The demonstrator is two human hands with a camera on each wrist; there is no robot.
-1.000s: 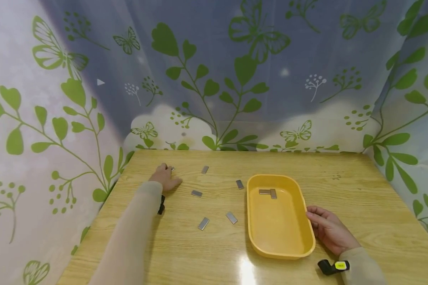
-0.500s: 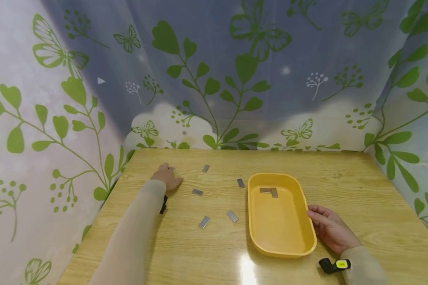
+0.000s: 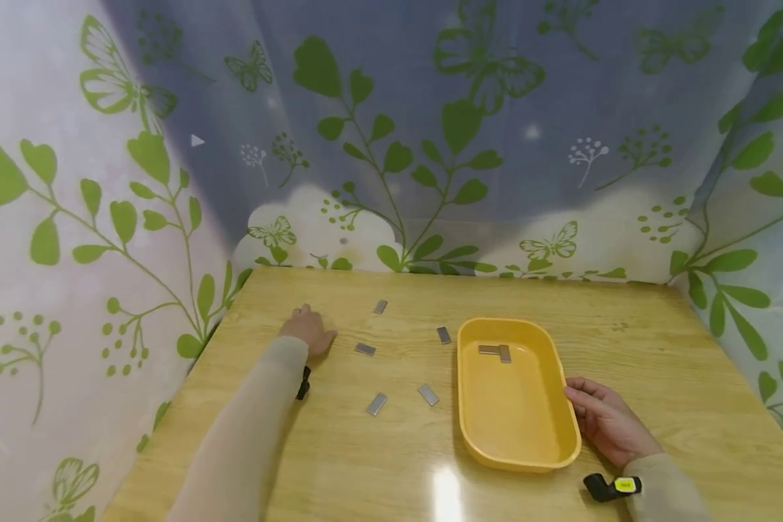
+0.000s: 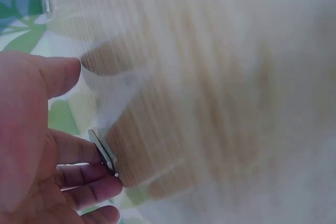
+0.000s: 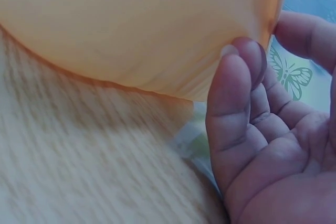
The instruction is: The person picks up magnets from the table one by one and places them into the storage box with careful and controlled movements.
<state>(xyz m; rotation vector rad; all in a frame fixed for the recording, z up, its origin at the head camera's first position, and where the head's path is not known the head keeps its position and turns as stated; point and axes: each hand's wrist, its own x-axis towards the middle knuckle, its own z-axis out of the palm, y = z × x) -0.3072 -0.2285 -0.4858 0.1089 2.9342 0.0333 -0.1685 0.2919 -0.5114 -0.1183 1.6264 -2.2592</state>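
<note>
At the far left of the table my left hand (image 3: 308, 332) reaches down, its fingertips touching a small silver metal block (image 4: 103, 151). The thumb stands apart from this block, which leans against the fingers in the left wrist view and is hidden in the head view. My right hand (image 3: 610, 420) holds the right side of a yellow plastic tray (image 3: 570, 435), thumb at the rim and fingers against the outer wall. Two metal blocks lie in the tray, one crosswise (image 3: 489, 349) and one upright block (image 3: 505, 354) touching it.
Several like blocks lie scattered on the wooden table (image 3: 339, 449) between the left hand and the tray: a far block (image 3: 380, 307), a middle block (image 3: 365, 349), a near block (image 3: 376, 404). Another block (image 3: 444, 335) lies close to the tray. Patterned cloth (image 3: 391, 217) encloses the table.
My left hand shifts only slightly; the block peeking out beside its fingers earlier is now covered from the head view. The right hand keeps its place at the tray. The head view turns slightly.
</note>
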